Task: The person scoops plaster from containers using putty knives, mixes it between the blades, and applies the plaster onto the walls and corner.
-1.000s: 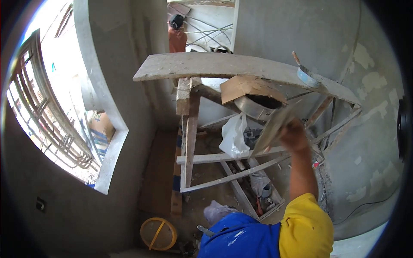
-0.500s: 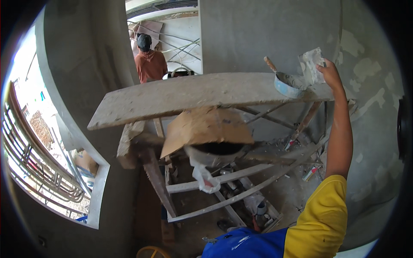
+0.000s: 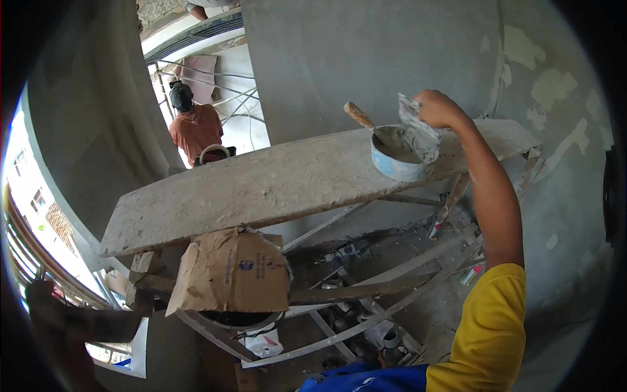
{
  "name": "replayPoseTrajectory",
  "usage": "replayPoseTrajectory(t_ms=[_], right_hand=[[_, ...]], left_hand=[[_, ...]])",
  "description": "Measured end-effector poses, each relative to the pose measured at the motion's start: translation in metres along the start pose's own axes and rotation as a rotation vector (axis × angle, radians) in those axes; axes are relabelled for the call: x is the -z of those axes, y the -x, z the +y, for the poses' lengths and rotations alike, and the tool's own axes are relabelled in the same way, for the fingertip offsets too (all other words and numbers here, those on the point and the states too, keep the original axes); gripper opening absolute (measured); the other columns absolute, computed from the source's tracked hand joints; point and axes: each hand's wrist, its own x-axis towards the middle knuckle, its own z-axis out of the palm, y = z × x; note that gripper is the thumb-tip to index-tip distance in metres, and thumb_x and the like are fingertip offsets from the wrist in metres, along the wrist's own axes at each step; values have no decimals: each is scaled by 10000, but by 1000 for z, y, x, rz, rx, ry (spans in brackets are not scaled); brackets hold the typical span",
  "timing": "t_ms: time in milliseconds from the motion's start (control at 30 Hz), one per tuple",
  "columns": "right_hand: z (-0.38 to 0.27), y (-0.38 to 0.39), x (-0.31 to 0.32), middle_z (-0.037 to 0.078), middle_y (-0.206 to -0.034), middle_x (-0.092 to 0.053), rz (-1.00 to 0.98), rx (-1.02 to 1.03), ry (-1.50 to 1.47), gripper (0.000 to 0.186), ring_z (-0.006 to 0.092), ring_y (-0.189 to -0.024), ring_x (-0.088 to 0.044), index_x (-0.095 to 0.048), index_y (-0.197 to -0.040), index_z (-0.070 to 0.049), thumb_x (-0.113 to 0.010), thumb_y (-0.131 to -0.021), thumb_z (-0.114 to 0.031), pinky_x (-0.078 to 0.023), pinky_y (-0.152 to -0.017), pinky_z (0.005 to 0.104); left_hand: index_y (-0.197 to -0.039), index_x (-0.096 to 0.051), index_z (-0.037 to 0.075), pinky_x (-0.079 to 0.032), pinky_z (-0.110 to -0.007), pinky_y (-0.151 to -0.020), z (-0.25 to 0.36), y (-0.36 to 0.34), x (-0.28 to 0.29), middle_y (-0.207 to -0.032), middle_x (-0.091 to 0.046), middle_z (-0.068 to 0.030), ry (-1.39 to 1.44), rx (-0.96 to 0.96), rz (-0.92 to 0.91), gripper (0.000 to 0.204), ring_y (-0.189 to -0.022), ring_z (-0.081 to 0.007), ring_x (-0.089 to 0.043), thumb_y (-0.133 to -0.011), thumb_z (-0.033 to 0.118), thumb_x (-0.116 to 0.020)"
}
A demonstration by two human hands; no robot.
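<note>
My right hand (image 3: 443,109) is closed on a wide putty blade (image 3: 413,112), smeared with grey paste. The blade's lower part dips into a round light-blue pan (image 3: 400,171) of grey putty (image 3: 396,145). A wooden-handled tool (image 3: 358,115) leans in the same pan, its handle sticking out at the left rim. The pan stands on a long, paste-crusted plank (image 3: 255,185). At the far lower left, a dark shape that appears to be my left hand (image 3: 46,310) is in deep shadow beside a flat brown piece (image 3: 108,325); its fingers cannot be made out.
A torn cardboard piece (image 3: 228,274) covers a dark-mouthed container below the plank's near edge. Metal scaffold bars (image 3: 385,313) and a white plastic bag (image 3: 263,341) lie lower down. Another person (image 3: 196,130) stands beyond the wall opening. A window opening (image 3: 59,222) is at left.
My right hand has lowered the blade from beside the pan's right rim into the putty. The view has shifted, and the dark shape has come into view at lower left.
</note>
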Motion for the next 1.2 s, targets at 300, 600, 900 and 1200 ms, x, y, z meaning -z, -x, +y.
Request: replayPoseTrajectory(t_ms=[300,600,900,1200], right_hand=[[12,-2,6,221,-788,-632,-115,297,-196,244,325,-711,-579,-632,-944,39,-661,-721,-57,-450,-700,391],[11,-4,-12,212,-822,-655,-395,301,21,180,363,-788,-617,-658,-964,6,-660,-824,-108,-460,-706,435],[19,-7,-20,220,-900,-658,-492,268,32,228,383,-851,-625,-640,-1020,-5,-645,-850,-157,-471,-743,452],[25,-3,-20,253,-825,-624,-454,334,28,270,410,-787,-604,-597,-922,63,-663,-828,-181,-445,-694,445]], left_hand=[[-753,-559,56,-515,-365,-582,262,-176,-160,-588,-576,-66,120,-756,-687,568,-575,-216,-651,-785,623,-589],[-889,-651,-34,-503,-406,-891,366,-160,-259,-1292,-506,-224,289,-1193,-571,603,-1153,-312,-537,-864,556,-528],[-916,-640,-76,-320,-496,-1081,406,-124,-320,-1366,-389,-335,292,-1092,-287,541,-1335,-484,-291,-869,456,-558],[-937,-626,-109,-309,-540,-1075,418,-117,-318,-1360,-385,-353,166,-1072,-323,507,-1323,-562,-232,-861,389,-569]])
